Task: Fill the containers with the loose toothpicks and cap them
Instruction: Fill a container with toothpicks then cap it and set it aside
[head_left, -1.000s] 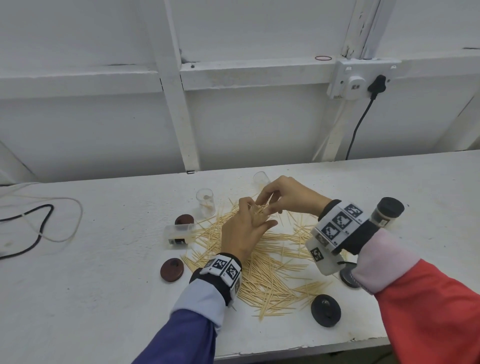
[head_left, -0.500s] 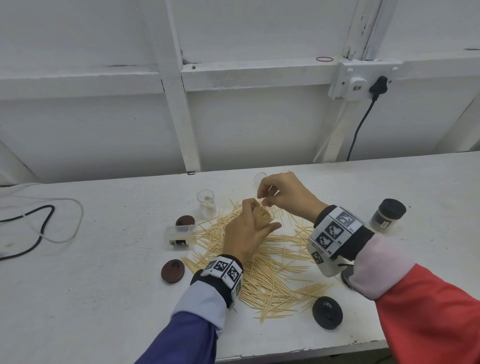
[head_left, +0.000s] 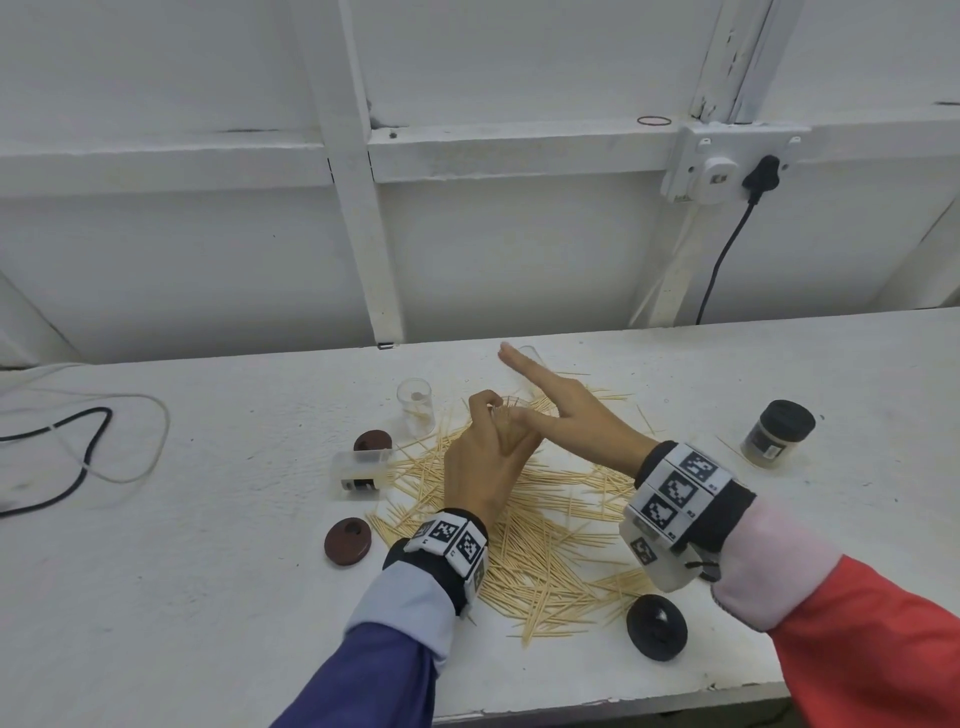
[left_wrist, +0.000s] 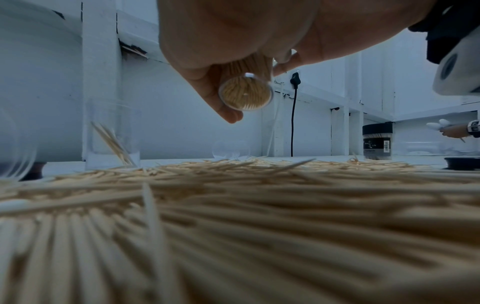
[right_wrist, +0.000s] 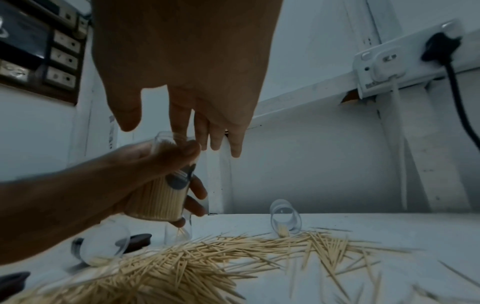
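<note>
My left hand grips a clear container packed with toothpicks and holds it tilted above the table. From below, its round base shows full of toothpick ends. My right hand lies flat over the container's mouth with straight fingers, and one fingertip is at the rim. It holds nothing. Loose toothpicks lie in a wide pile under both hands. An upright clear container with a few toothpicks stands at the pile's far left.
A clear container lies on its side left of the pile, another at the far edge. Two brown caps sit left, a black cap near the front edge. A capped full container stands right.
My right hand stopped pinching at the container's mouth and spread flat, fingers straight, across it. The left hand kept its grip and rose a little.
</note>
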